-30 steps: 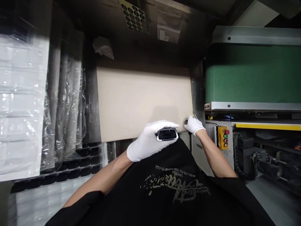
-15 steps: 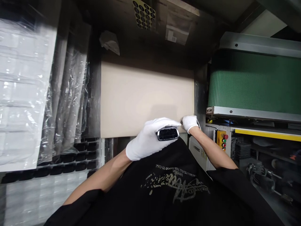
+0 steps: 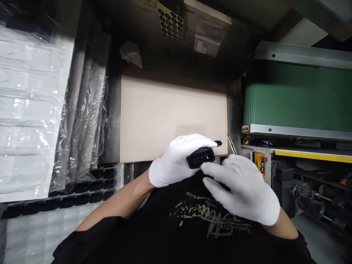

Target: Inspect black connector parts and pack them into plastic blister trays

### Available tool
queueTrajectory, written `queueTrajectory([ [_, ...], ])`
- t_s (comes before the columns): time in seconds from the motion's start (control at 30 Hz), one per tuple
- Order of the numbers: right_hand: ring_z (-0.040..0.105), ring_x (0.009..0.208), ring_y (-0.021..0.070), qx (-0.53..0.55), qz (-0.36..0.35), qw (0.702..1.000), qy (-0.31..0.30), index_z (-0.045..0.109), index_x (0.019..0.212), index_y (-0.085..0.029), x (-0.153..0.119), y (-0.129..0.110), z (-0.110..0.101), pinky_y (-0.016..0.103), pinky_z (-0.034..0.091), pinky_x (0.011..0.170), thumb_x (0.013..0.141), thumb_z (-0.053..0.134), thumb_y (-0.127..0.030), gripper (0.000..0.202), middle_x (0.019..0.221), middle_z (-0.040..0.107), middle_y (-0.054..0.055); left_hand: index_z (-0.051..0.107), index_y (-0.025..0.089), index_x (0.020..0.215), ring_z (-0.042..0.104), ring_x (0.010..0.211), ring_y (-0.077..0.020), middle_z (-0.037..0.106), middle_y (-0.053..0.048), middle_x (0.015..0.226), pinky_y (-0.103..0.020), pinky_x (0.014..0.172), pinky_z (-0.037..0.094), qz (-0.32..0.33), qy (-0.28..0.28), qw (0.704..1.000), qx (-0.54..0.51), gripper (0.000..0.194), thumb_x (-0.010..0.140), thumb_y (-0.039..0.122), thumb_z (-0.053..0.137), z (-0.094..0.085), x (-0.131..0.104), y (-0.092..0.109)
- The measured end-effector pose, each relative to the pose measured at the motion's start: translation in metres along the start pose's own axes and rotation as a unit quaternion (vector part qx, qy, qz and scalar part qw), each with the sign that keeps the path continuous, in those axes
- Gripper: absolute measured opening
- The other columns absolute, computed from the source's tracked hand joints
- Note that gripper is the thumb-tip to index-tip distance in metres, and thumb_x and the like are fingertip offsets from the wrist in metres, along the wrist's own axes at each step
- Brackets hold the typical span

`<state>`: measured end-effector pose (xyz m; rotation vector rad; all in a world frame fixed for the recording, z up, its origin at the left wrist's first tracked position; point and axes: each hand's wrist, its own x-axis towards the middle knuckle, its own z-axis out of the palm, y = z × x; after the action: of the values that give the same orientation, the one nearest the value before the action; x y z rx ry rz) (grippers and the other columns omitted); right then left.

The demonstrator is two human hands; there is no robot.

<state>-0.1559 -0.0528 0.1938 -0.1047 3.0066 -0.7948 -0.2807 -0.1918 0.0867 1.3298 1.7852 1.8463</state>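
My left hand [image 3: 176, 157], in a white glove, grips a dark, glossy oblong part [image 3: 201, 157] with rounded ends, held over the front edge of a beige board [image 3: 170, 113]. Close by on the right is my right hand [image 3: 242, 187], also gloved, its thumb and index finger apart and the index fingertip at the part's lower right edge. Small black pieces [image 3: 218, 143] lie on the board just beyond the left fingertips. Metal tweezers [image 3: 231, 143] rest at the board's right edge.
Clear plastic-wrapped trays [image 3: 27, 110] stand at the left, above rows of black parts [image 3: 74, 198]. On the right are a green conveyor belt [image 3: 297, 99] and a yellow button box [image 3: 260, 163]. A sheet of round black stickers [image 3: 170, 24] lies at the back.
My right hand has come back from the board's right front corner to beside the part. The small black pieces and tweezers now show more. The left hand still holds the part, tilted slightly differently.
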Motion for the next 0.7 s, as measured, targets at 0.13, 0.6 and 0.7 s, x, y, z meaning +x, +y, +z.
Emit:
queueTrajectory([
  [0.13,0.045,0.051,0.0121,-0.069,0.0,0.997,-0.024,0.07,0.098,-0.021,0.017,-0.003,0.017,0.032,0.03,0.055,0.099,0.058,-0.018,0.012,0.057,0.056,-0.005,0.068,0.02,0.117,0.078,0.097,-0.021,0.081,-0.005,0.104,-0.035,0.085,0.067,0.038,-0.001,0.997,0.067,0.024,0.095,0.01,0.069,-0.001,-0.001,-0.001],
  [0.6,0.047,0.048,0.0095,0.32,0.215,0.918,0.091,0.047,0.071,-0.025,0.003,0.01,0.023,0.025,0.038,0.045,0.088,0.075,-0.021,0.032,0.059,0.055,-0.006,0.066,0.019,0.115,0.078,0.091,-0.0189,0.08,-0.005,0.102,-0.031,0.084,0.065,0.064,0.034,0.993,0.096,0.019,0.097,0.014,0.068,-0.002,-0.005,-0.003],
  [0.7,0.049,0.05,0.0103,0.245,0.182,0.946,0.111,0.051,0.073,-0.025,0.004,0.007,0.02,0.026,0.041,0.047,0.088,0.076,-0.022,0.029,0.06,0.057,-0.005,0.066,0.02,0.116,0.078,0.091,-0.0184,0.08,-0.004,0.102,-0.031,0.084,0.065,0.058,0.027,0.993,0.096,0.019,0.098,0.012,0.065,-0.003,-0.005,0.001],
])
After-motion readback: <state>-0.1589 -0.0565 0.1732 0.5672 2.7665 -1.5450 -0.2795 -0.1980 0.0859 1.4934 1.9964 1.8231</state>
